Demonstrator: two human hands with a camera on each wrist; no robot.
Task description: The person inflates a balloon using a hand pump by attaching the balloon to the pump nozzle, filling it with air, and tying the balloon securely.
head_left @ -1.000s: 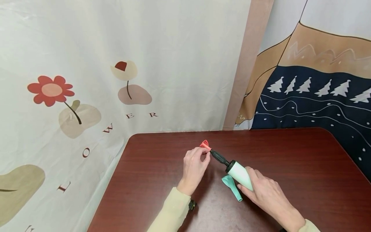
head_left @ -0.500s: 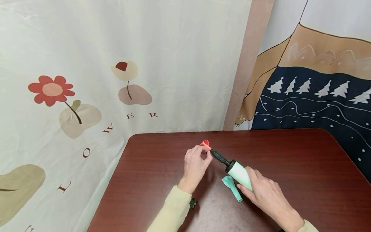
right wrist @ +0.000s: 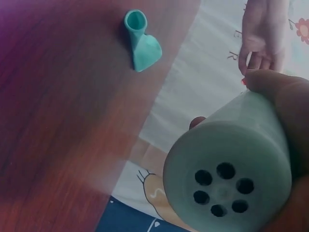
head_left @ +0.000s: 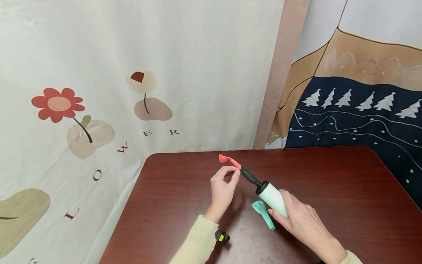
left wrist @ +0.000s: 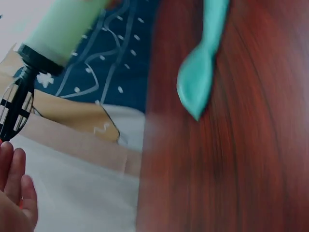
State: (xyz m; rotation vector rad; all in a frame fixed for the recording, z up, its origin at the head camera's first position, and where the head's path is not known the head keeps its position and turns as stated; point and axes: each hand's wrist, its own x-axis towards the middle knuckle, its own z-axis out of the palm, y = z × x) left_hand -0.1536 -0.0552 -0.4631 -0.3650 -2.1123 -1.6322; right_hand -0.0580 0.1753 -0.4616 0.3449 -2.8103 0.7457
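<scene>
My right hand [head_left: 304, 220] grips the pale mint cylinder of a balloon pump [head_left: 273, 199], whose black ribbed nozzle [head_left: 250, 176] points up and left. At the nozzle's tip is a limp red balloon [head_left: 229, 160]; thumb and index finger of my left hand [head_left: 222, 189] pinch its neck there. In the right wrist view, the pump's round end [right wrist: 227, 179] with several holes faces the camera. Below the pump, a deflated teal balloon [head_left: 263, 214] lies on the table, its open neck [right wrist: 135, 20] showing in the right wrist view.
The dark red wooden table [head_left: 171, 205] has rounded far corners. Behind it hang a pale curtain [head_left: 211, 73] with flower prints and a navy and tan printed cloth [head_left: 356, 117]. A black wrist device [head_left: 222, 236] sits at my left cuff.
The red balloon's body, earlier bunched above my left fingers, now stretches out to the upper left, showing more of its length. My right hand and the pump stay nearly still.
</scene>
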